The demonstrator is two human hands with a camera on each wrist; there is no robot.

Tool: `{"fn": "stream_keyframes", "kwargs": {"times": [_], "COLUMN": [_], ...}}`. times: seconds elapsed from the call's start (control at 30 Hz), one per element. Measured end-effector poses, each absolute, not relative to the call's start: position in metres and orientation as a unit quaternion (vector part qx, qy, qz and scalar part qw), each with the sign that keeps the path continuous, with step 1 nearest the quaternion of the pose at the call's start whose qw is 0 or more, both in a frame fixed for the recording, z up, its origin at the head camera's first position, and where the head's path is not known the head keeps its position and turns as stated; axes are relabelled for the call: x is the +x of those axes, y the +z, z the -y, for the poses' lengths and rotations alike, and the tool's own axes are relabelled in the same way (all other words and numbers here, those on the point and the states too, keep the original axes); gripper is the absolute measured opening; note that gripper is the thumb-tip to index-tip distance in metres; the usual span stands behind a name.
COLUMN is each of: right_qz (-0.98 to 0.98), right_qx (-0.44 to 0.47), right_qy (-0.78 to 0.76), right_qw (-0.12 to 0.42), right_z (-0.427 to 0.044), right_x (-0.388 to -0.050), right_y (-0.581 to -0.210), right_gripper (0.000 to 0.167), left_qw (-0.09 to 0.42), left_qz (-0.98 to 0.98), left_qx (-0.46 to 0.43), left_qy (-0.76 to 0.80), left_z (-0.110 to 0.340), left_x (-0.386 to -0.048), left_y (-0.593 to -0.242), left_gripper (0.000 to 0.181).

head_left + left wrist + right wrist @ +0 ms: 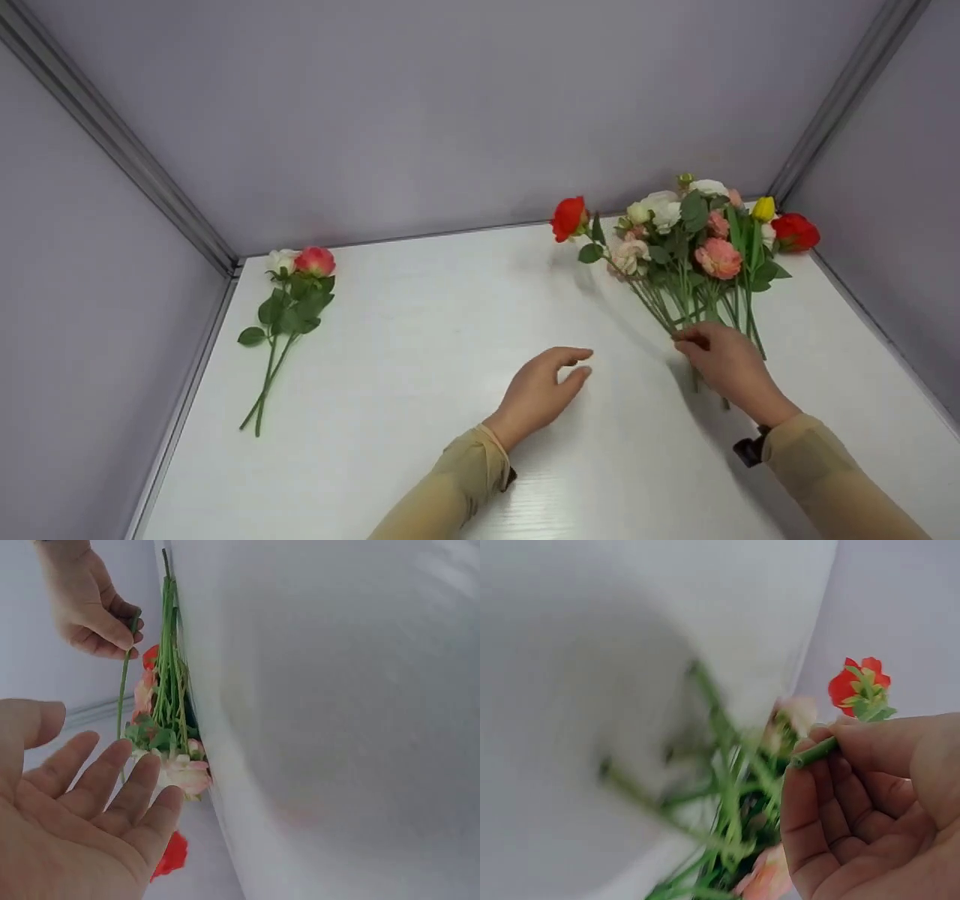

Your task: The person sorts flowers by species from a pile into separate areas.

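My right hand [729, 369] pinches the lower end of a red artificial flower's green stem [815, 753] between thumb and fingers. Its red bloom [570, 219] leans out to the left, apart from a pile of flowers [679, 259]. Pink, white, cream, yellow and red blooms make up that pile, their stems pointing toward me. My left hand [536, 394] hovers over the table with fingers parted, holding nothing. In the left wrist view, the left palm [82, 832] faces up in front of the pile, while the held stem [124, 690] hangs from the right hand.
A pink flower [315, 262] and a white flower [283, 261] lie with crossed stems on the left of the white table [420, 322]. Grey panels enclose the back [450, 112] and both sides, with metal posts at the corners.
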State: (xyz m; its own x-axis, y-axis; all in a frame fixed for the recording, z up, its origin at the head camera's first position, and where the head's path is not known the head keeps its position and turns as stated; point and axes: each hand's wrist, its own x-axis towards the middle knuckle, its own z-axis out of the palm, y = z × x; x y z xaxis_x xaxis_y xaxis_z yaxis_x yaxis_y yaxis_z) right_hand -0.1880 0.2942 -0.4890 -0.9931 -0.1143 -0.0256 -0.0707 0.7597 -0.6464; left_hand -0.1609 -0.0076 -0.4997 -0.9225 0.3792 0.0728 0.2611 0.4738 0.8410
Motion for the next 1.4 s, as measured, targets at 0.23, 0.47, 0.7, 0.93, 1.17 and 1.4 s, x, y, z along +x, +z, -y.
{"fn": "stream_keyframes", "kwargs": {"times": [0.23,0.47,0.7,0.93,1.17,1.4], "right_qz": [-0.9,-0.851,-0.819,-0.795,-0.766,-0.771], "right_qx": [-0.092,-0.122,-0.134,-0.128,-0.121,-0.118], "right_qy": [-0.427,-0.508,-0.552,-0.583,-0.612,-0.607], "right_qw": [0.019,0.058,0.084,0.104,0.155,0.151], "right_z": [-0.226,-0.161,-0.122,-0.105,-0.103,-0.101], "right_x": [-0.167,-0.154,-0.147,-0.14,-0.142,-0.139], "right_y": [-0.499,-0.507,-0.518,-0.518,-0.533,-0.522], "right_gripper": [0.016,0.014,0.015,0.013,0.02,0.018], "left_qw": [0.056,0.015,0.006,0.011,0.012,0.02], "left_qz": [-0.713,-0.645,-0.627,-0.636,-0.646,-0.651], "left_qx": [0.052,0.035,0.023,0.023,0.025,0.03], "left_qy": [0.697,0.763,0.779,0.771,0.762,0.758], "left_z": [0.04,0.064,0.076,0.078,0.079,0.078], "left_x": [-0.19,-0.198,-0.195,-0.193,-0.192,-0.191], "left_y": [-0.488,-0.48,-0.481,-0.481,-0.481,-0.483], "left_gripper": [0.034,0.036,0.03,0.027,0.025,0.026]}}
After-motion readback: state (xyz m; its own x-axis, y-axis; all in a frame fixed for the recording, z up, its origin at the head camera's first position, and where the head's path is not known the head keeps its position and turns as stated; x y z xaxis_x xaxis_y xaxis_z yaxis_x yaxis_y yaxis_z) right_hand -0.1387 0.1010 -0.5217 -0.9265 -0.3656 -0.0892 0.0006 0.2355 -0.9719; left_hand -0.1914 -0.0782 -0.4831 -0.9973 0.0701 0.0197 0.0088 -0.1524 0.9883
